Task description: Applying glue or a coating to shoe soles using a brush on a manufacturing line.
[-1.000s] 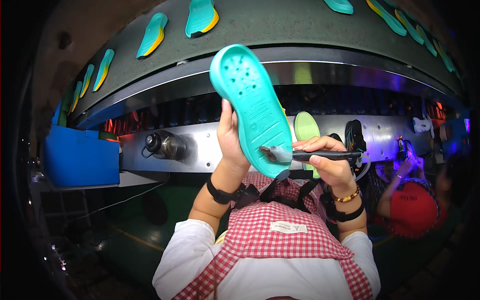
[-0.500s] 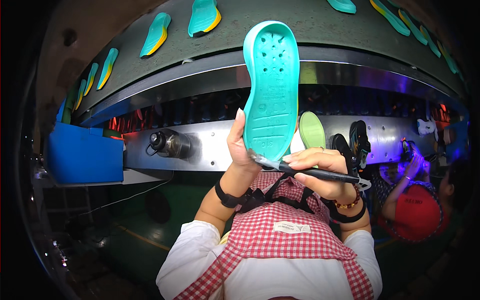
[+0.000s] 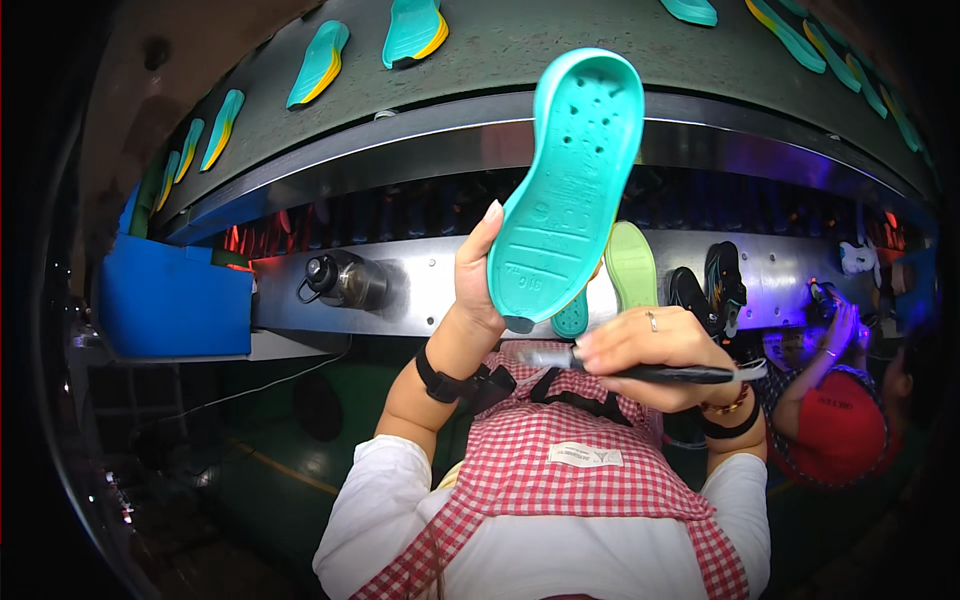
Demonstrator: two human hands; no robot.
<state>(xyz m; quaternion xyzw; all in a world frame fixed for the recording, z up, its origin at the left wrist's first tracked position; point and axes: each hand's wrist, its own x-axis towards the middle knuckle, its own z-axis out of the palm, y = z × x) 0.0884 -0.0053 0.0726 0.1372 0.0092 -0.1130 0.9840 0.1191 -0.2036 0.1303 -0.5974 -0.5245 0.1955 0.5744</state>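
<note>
From the head camera, the left hand [image 3: 478, 285] is raised in front of the chest with its fingers closed around the heel end of a teal shoe sole [image 3: 570, 190], holding it nearly upright with the toe tipped a little to the right and its moulded, dotted face toward the camera. The right hand [image 3: 655, 350] sits just below and to the right of the sole's heel, clenched on a dark brush [image 3: 640, 372] that lies roughly level, its pale tip pointing left just under the heel, near it but whether it touches cannot be told. Behind the sole a pale green sole [image 3: 632, 265] stands against a metal panel [image 3: 420, 285], where a dark bottle [image 3: 340, 280] lies on its side. A blue bin [image 3: 170, 300] sits at the left. Above, a grey conveyor belt [image 3: 520, 50] carries more teal and yellow soles [image 3: 415, 30]. At the lower right another person in a red cap [image 3: 835, 430] is bent over
</note>
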